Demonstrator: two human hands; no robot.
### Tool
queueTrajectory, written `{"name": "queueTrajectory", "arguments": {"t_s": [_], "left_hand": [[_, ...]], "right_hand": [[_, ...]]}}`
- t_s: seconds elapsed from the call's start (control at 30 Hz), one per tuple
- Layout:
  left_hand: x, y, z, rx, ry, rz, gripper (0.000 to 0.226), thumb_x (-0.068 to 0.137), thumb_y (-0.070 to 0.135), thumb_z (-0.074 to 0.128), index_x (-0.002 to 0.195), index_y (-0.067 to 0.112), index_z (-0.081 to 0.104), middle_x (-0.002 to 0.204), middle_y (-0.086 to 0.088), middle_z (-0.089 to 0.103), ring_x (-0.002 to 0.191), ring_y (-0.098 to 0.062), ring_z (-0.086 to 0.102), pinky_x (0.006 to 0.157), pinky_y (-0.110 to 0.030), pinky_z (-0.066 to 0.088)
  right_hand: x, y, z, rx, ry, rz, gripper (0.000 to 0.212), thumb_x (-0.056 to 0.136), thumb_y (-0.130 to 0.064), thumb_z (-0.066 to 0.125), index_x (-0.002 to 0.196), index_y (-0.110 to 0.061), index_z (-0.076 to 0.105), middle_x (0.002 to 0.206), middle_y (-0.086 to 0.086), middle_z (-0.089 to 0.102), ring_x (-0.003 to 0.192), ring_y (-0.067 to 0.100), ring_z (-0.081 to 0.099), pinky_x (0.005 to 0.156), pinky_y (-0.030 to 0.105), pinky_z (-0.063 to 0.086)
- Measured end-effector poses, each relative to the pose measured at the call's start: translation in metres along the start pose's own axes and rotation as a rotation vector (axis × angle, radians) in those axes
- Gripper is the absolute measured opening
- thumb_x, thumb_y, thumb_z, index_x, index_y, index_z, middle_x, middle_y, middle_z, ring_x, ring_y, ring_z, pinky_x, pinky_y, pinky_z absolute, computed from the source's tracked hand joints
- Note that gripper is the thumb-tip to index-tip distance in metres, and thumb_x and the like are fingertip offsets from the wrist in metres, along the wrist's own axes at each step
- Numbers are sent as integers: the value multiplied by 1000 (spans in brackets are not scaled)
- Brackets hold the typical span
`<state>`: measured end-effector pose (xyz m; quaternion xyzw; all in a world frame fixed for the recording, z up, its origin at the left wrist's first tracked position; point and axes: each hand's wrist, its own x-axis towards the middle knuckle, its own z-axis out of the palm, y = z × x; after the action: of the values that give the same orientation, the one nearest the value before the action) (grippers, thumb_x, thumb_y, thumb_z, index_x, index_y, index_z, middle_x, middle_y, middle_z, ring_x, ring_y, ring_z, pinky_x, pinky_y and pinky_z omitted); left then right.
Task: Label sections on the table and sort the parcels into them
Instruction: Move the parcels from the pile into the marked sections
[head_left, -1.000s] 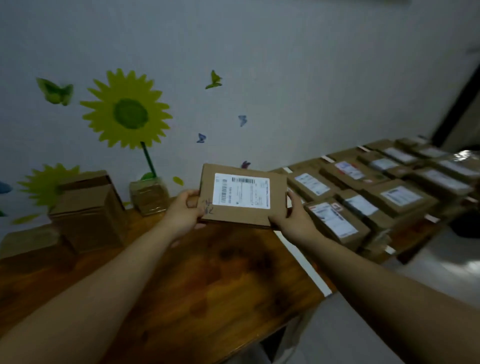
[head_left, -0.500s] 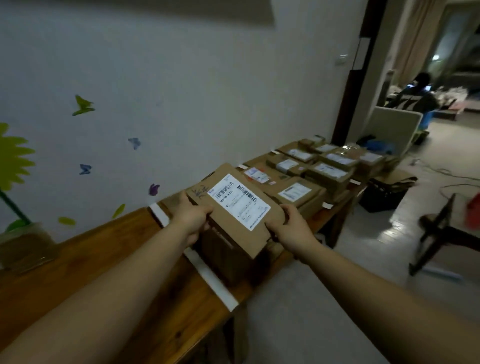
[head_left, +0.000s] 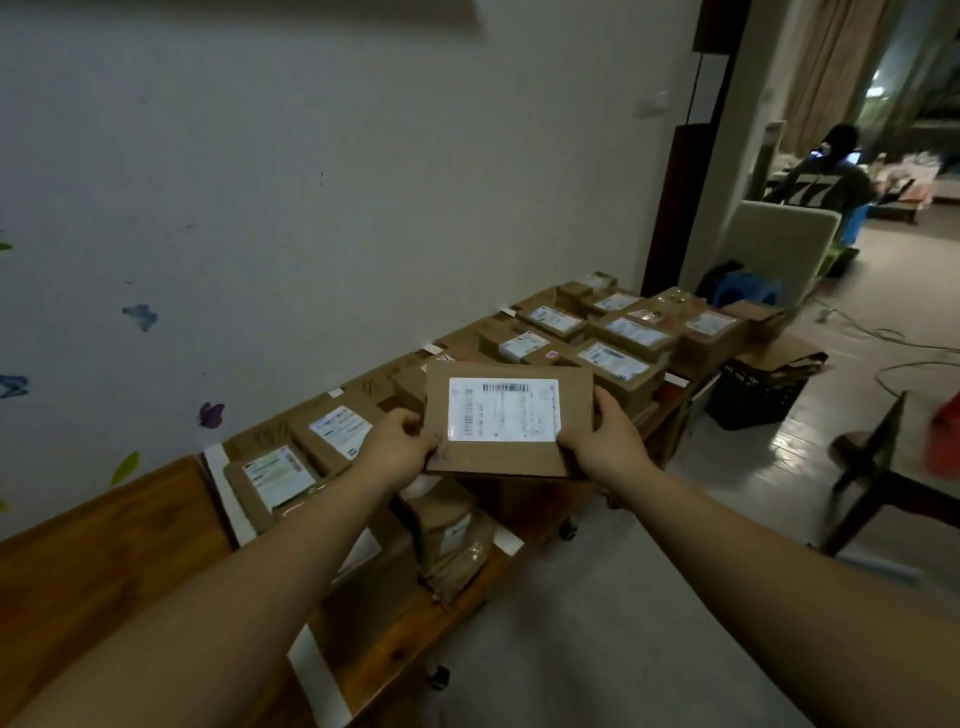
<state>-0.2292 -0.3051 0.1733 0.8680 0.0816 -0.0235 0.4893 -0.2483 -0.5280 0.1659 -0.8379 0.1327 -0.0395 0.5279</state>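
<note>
Tilted half a second ago, the parcel (head_left: 506, 421) now lies level between the fingers (head_left: 605, 405): left hand (head_left: 396, 452) and right hand (head_left: 605, 448) each grip a side edge, thumbs on top. Below the fingers, other parcels (head_left: 332, 431) crowd the counter (head_left: 104, 551).

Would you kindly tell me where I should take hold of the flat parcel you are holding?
I would pinch the flat parcel by its free far long edge, reaching in from the far side: it is thin, label up, and the left hand and right hand grip its two short sides.
</note>
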Motion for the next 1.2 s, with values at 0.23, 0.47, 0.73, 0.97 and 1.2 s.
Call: {"name": "queueTrajectory", "arguments": {"t_s": [0.23,0.47,0.73,0.97,1.2], "left_hand": [[72,13,23,-67,-90,63,67,87,6,62,144,18,30,138,-6,48,118,-21,50,92,-30,45],[122,25,54,-28,-93,-14,66,83,8,66,140,21,34,130,2,53,118,-22,52,97,-32,45],[130,11,123,-19,-43,-199,74,78,17,73,140,24,34,136,2,51,123,-18,50,105,-38,42],[126,8,176,91,86,-297,72,75,28,70,139,32,36,139,-2,46,122,-22,50,106,-42,41],[112,34,153,154,177,-356,68,83,33,68,142,26,35,145,-4,32,129,-27,40,108,-39,35]], "right_hand": [[96,-8,4,-56,-65,-65,66,87,-23,66,145,-31,37,139,2,49,122,22,51,101,40,46],[178,-10,2,-228,-191,-73,63,94,-13,57,150,-23,29,144,5,45,129,24,46,103,36,41],[252,30,2,-386,-501,-128,67,93,-20,59,151,-23,25,149,8,37,134,26,40,106,36,36],[266,66,-11,-465,-683,-207,60,97,-23,54,150,-21,26,152,6,33,136,25,38,108,34,33],[267,43,-12,-600,-688,-346,58,93,-43,54,145,-23,36,150,8,33,135,27,36,111,42,32]]}}
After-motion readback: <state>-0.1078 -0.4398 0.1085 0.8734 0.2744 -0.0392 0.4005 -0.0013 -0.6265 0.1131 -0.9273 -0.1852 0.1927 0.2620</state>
